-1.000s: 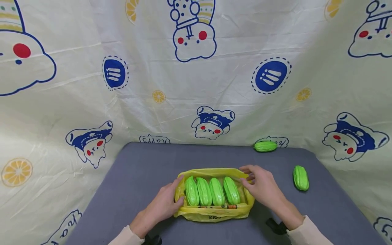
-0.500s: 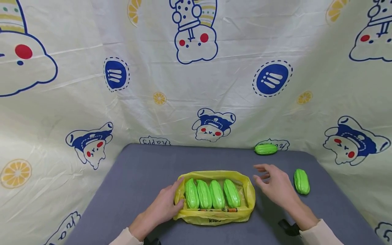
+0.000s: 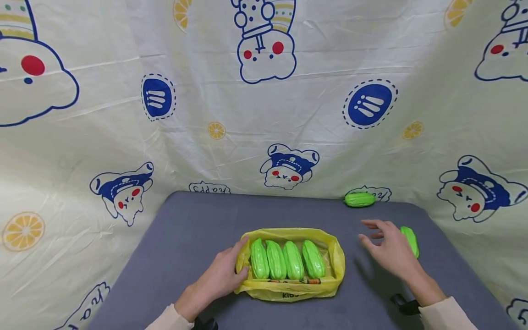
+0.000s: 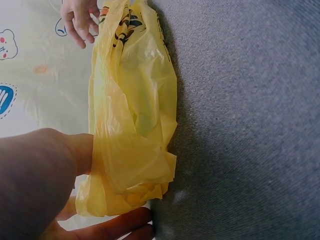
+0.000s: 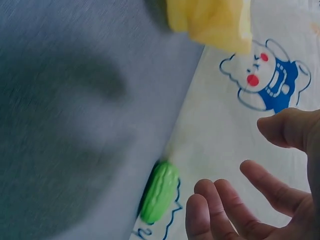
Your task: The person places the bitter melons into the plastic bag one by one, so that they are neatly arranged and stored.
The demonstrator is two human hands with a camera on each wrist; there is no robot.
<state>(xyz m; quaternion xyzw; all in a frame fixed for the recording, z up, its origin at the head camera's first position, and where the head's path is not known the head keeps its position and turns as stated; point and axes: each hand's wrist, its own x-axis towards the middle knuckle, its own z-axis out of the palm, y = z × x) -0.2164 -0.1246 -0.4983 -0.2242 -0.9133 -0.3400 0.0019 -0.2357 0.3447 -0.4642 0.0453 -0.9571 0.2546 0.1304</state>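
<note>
A yellow plastic bag [image 3: 288,293] stands with its mouth spread wide on the table. Side by side in it lie several shiny, ribbed green vegetables that look like bitter melons [image 3: 293,260]. My left hand [image 3: 220,272] grips the bag's left end, its thumb at the rim and its fingers around the outside, as the left wrist view shows. Off to the bag's right, my right hand [image 3: 392,250] hovers with relaxed fingers spread and holds nothing. Just behind it, partly hidden, is a loose green vegetable [image 3: 410,242].
Another green vegetable [image 3: 360,199] lies at the back edge of the grey table [image 3: 198,224], against a hanging white printed sheet [image 3: 231,160]. The sheet surrounds the table's back and sides.
My right hand has let go of the bag's right rim and moved rightward, now overlapping the loose vegetable on the right. The left hand stays at the bag's left end.
</note>
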